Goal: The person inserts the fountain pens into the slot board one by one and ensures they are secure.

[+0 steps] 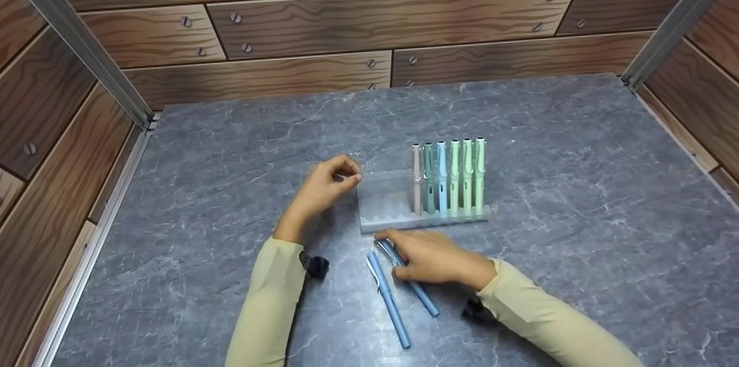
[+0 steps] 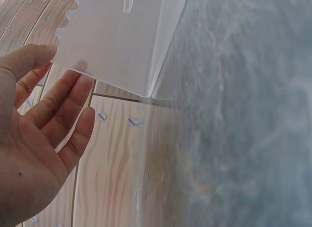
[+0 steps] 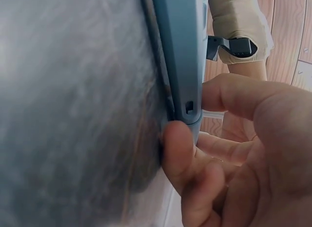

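Note:
A clear pen stand (image 1: 385,197) sits mid-table, its right half holding a row of upright pens: one pinkish grey (image 1: 417,185), one dark green (image 1: 429,191), one light blue (image 1: 442,176) and three light green (image 1: 467,182). My left hand (image 1: 323,188) pinches the stand's upper left corner between thumb and fingers; fingertips show through the clear plate (image 2: 112,46) in the left wrist view. In front of the stand, my right hand (image 1: 433,257) pinches a blue pen (image 1: 424,298) lying slanted on the table. Just left of it lies a second blue pen (image 1: 392,309), untouched.
The grey marbled tabletop (image 1: 554,240) spreads around the stand. Wood-patterned walls (image 1: 312,21) with metal corner posts (image 1: 86,44) enclose the back and sides. Each wrist carries a black camera mount (image 1: 316,266).

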Demonstrator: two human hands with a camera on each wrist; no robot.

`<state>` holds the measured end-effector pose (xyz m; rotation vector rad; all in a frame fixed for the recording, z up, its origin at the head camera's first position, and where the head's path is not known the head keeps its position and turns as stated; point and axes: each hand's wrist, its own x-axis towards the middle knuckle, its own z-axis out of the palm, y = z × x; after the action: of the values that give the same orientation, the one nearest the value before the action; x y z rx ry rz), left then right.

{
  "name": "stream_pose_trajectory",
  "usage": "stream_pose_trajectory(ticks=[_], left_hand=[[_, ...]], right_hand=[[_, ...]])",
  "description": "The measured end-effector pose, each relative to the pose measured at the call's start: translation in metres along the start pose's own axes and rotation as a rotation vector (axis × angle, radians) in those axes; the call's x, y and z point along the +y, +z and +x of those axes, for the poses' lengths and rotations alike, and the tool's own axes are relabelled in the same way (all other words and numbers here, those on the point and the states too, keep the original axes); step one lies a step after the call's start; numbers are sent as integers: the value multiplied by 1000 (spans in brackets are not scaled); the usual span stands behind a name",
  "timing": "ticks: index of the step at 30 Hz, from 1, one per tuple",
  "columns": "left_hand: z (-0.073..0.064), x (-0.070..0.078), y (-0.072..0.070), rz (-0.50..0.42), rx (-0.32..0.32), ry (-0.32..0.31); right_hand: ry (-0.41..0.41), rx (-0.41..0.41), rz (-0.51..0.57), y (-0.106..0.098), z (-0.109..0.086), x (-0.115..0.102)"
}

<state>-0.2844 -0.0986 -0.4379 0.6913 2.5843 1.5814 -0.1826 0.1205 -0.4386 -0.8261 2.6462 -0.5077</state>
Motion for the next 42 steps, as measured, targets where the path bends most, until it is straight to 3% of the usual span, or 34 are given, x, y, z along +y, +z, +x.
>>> stream_pose_trajectory(ticks=[24, 42], left_hand=[[1, 2, -1, -6, 2, -16], [0, 0, -1, 13, -5, -7]], right_hand=[[-30, 47, 17, -3, 0, 4], [-62, 75, 172, -18, -11, 5]])
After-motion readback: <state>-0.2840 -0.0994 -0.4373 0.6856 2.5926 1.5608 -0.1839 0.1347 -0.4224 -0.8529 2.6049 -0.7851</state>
